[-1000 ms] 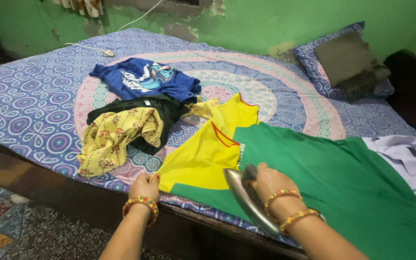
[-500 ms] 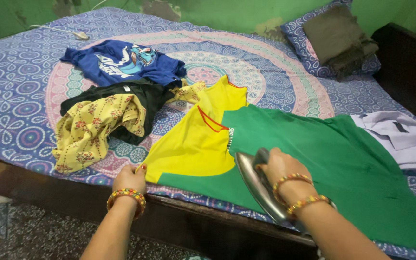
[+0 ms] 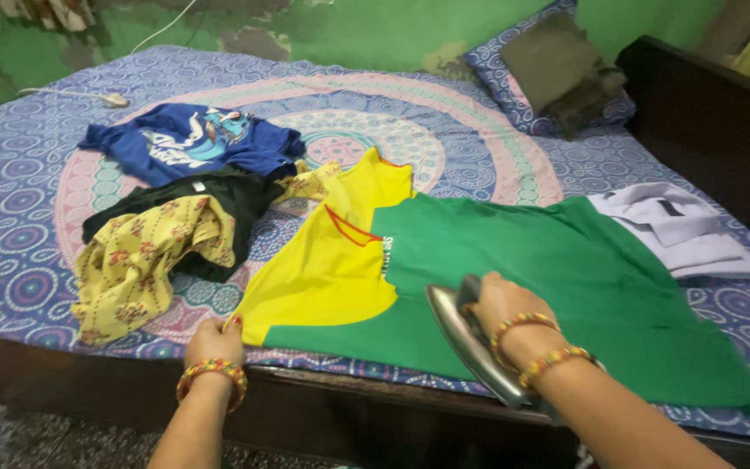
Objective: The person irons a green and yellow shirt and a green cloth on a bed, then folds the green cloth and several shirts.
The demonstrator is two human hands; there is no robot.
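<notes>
A green and yellow shirt (image 3: 514, 260) lies spread flat on the bed. My right hand (image 3: 501, 306) grips the handle of a metal clothes iron (image 3: 466, 343), which rests on the green part near the bed's front edge. My left hand (image 3: 213, 341) pinches the yellow sleeve's corner (image 3: 249, 326) at the edge of the bed. Both wrists wear beaded bangles.
A patterned blue bedspread (image 3: 36, 200) covers the bed. A pile of yellow floral, black and blue clothes (image 3: 175, 204) lies at the left. A folded white garment (image 3: 679, 230) sits at the right. A pillow (image 3: 557, 69) leans at the back, beside a dark wooden headboard (image 3: 713, 113). A white cord (image 3: 88, 94) lies far left.
The view has shifted slightly. My right hand and the iron stay on the green cloth; my left hand keeps hold of the yellow sleeve edge.
</notes>
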